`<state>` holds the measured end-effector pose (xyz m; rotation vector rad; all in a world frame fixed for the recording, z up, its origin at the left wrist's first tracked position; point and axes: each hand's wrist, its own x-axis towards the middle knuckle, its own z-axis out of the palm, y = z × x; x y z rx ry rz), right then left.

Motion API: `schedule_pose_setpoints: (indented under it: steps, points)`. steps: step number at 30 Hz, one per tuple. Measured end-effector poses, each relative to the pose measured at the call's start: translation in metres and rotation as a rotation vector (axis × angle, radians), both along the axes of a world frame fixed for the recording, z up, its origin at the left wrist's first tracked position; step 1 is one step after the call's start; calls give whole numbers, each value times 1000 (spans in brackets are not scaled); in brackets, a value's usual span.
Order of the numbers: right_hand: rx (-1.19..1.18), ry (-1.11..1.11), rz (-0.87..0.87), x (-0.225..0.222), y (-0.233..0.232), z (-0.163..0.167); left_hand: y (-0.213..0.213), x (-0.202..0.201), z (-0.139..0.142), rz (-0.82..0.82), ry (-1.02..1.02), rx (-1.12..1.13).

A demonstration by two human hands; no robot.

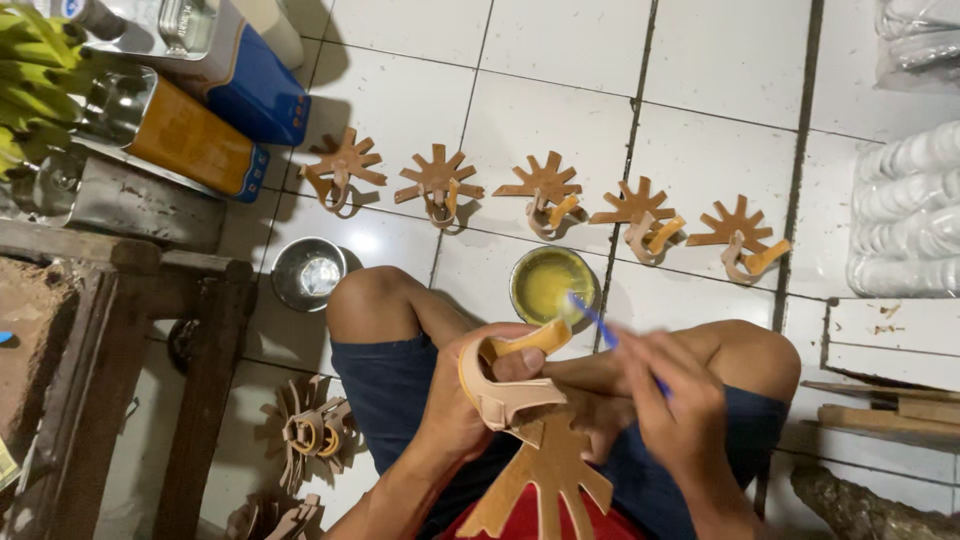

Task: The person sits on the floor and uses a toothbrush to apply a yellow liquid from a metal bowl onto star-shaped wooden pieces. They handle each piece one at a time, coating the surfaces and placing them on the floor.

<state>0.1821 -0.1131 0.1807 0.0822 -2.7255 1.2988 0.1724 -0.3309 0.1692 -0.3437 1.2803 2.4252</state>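
Observation:
My left hand (pixel 470 395) grips a tan leather piece (pixel 520 420) with a looped strap on top and a star-shaped fan of tabs hanging below. My right hand (pixel 670 400) holds a thin blue brush (pixel 600 325); its tip reaches toward a round tin of yellow glue (pixel 548 283) on the floor just beyond my knees. The brush hand is blurred. Several like pieces, among them one (pixel 543 192) straight ahead, lie in a row on the white tiles past the glue tin.
A small steel bowl (pixel 308 272) sits by my left knee. A wooden bench (pixel 110 330) and orange and blue tin cans (pixel 190 135) stand at left. More leather pieces (pixel 310 430) lie piled under the bench side. White wrapped stacks (pixel 905 210) fill the right edge.

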Motion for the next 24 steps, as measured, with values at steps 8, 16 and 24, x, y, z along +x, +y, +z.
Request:
schedule_pose_setpoints:
  steps: [8,16,24]
  points:
    - [265,-323,147,-64,4,-120,-32,10,-31,76,359,-53]
    - [549,-239,234,-66,23,-162,-67,18,-50,75,36,-8]
    - [271,35,-122,-20,117,-75,-61,-2,-21,-266,486,-280]
